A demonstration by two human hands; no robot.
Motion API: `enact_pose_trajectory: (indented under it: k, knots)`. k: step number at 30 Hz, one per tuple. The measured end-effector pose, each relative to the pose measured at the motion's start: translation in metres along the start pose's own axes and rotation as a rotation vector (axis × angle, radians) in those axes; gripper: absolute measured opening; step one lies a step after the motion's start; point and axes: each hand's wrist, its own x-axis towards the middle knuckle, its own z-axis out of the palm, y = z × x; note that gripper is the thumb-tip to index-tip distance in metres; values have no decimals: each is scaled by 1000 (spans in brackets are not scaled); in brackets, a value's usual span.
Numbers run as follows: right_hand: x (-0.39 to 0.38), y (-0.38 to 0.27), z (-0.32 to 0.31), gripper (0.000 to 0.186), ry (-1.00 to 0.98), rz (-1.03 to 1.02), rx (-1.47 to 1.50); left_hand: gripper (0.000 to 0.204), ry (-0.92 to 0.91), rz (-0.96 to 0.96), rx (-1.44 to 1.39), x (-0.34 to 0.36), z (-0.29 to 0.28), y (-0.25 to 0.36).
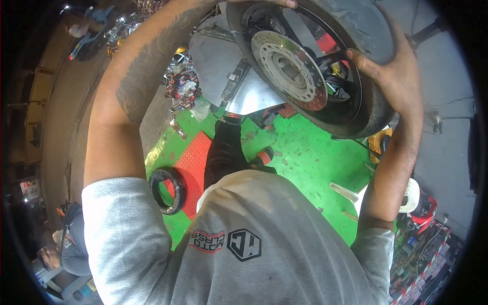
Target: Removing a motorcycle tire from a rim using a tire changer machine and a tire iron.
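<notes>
Gripping a motorcycle wheel [325,66] raised at chest height: right hand [396,76] fingers curled over the tyre's right edge, left hand [264,2] fingertips clasping its top. Below the fingers, brake disc [290,68], green floor [305,152], loose tyre [168,190].

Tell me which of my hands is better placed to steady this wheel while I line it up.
Probably the right hand: it wraps the tyre fully in view, thumb near the spokes beside the brake disc. Only the left hand's fingertips show, on the top rim.
</notes>
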Motion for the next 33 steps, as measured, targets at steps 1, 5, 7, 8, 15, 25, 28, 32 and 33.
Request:
enact_pose_trajectory:
  k: [1, 5, 7, 8, 15, 25, 28, 32, 33]
  knots:
    - [0, 0, -1, 101, 6, 5, -7, 97, -2, 2, -2, 1, 0, 0]
    - [4, -1, 4, 106, -21, 44, 26, 99, -12, -47, 22, -8, -5, -1]
    - [4, 5, 3, 108, -34, 78, 29, 101, -8, -75, 68, -8, -5, -8]
    - [1, 18, 7, 102, -6, -26, -100, 103, -10, -108, 110, -10, -4, -12]
    - [-26, 24, -2, 94, 56, -61, -186, 88, 388, -245, -134, -76, 48, -64]
    - [-57, 31, -11, 132, 4, 16, -221, 95, 854, -784, -1627, -144, 234, -151]
    - [-97, 55, -18, 147, 15, 154, -209, 92, 748, -861, -1611, -151, 243, -170]
    - [-267, 192, -56, 141, 178, 290, -484, 89, 630, -878, -1635, -146, 261, -176]
    - [-282, 208, -68, 124, 120, 237, -554, 86, 608, -875, -1751, -149, 277, -185]
